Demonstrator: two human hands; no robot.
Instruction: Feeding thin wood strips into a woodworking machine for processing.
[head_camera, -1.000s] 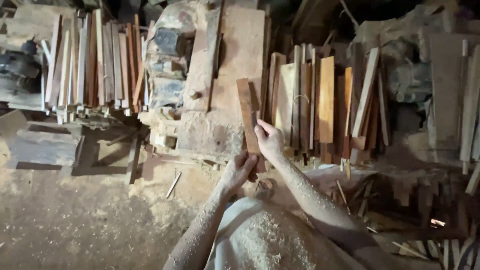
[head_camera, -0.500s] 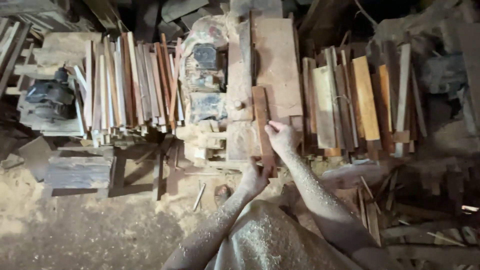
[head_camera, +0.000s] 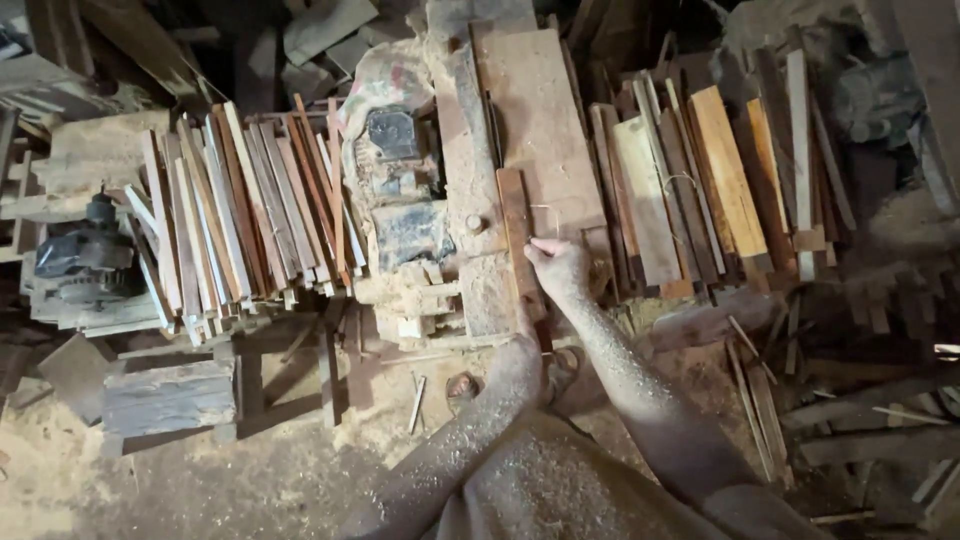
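Right hand (head_camera: 560, 268): fingers closed on the wood strip (head_camera: 518, 240).
Left hand (head_camera: 527, 322): mostly hidden, grip unclear; seemingly under the strip.
Left: motor (head_camera: 400, 190), slat stack (head_camera: 240, 215).
Right: plank pile (head_camera: 700, 180).

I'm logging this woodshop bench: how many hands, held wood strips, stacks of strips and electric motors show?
Hands: 2, right hand and left hand
Held wood strip: 1
Stacks of strips: 2, left stack and right stack
Black motor: 1
Total: 6

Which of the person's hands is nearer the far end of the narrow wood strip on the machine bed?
Right. The right hand rests on the narrow wood strip about midway along it; the left hand is at its near end, mostly hidden.
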